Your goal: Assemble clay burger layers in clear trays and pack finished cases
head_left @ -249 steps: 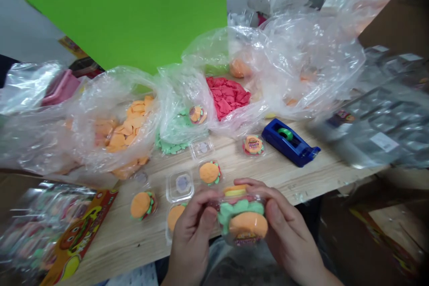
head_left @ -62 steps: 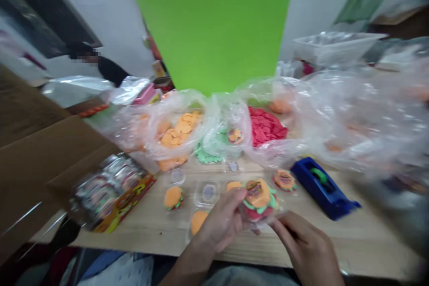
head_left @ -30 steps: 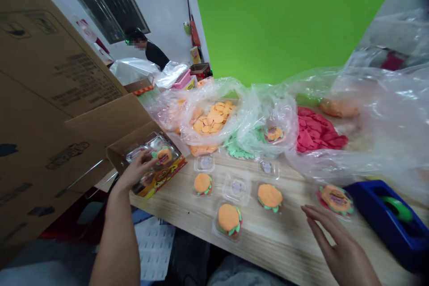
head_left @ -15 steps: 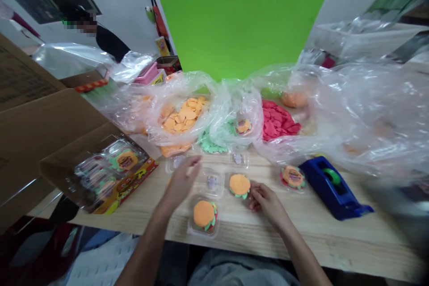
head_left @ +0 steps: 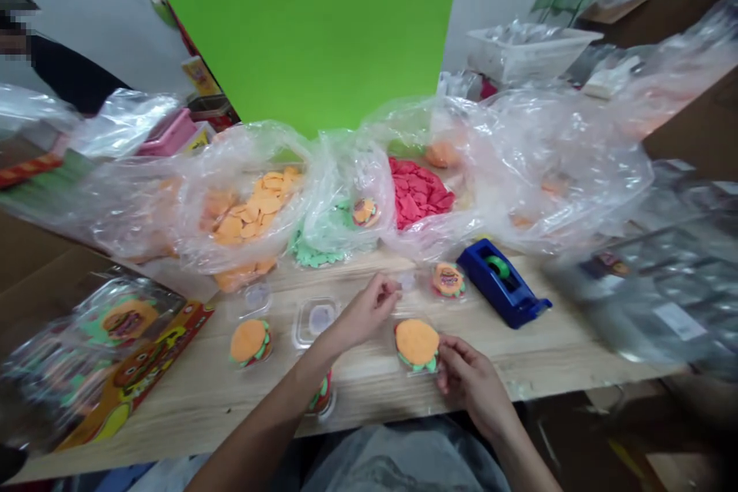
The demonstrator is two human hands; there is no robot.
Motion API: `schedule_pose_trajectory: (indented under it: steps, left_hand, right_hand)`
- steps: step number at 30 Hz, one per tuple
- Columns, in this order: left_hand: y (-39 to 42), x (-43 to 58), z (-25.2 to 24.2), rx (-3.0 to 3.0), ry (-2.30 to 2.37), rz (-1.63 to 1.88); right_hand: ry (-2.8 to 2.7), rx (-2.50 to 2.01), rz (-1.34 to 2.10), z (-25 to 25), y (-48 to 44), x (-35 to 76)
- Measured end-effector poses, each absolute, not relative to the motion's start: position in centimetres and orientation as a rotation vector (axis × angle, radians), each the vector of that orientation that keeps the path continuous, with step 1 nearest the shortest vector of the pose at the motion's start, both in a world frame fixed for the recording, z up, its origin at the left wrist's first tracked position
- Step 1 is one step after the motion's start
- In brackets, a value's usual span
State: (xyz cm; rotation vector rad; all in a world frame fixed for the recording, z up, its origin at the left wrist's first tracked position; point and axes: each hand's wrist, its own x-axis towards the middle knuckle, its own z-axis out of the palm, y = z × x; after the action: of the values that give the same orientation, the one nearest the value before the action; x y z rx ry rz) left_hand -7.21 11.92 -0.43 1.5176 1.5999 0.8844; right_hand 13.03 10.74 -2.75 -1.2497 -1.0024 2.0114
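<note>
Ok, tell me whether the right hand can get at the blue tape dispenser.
Probably yes: only wooden tabletop shows between the right hand, at a toy burger, and the tape dispenser.

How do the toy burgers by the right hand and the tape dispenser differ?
The first burger shows plain orange on top; the second burger shows a printed design. The right hand is at the first burger's edge; the second burger sits beside the tape dispenser. Both show green edging.
</note>
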Motion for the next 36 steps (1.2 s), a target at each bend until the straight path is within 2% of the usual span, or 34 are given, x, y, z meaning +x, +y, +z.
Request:
schedule_pose_trajectory:
  steps: [5,10,21,30,36]
  left_hand:
    - [9.4,-6.6,3.3,1.356,1.468,1.051]
    - [7.0,-6.6,6.7,1.602,1.472,0.829]
    - [6.3,-5.0,6.6,1.876,1.761,1.06]
    - [5.9,-4.3,6.0,1.775,1.763,1.371]
    - [5.6,-4.1,6.3,1.851,1.808,1.418]
  right_hand:
    - [-0.967,-1.141,2.053,0.0,11.7,11.8]
    - [-0.91,-1.051,2.143,2.7,12.7,10.9]
    - [-0.846,-0.861,2.292,5.8,12.4,10.8]
    - [-1.2,-0.908,2.059,6.8,11.3,10.1]
    - [-1.214,-0.896,2.053,7.3,10.8,9.9]
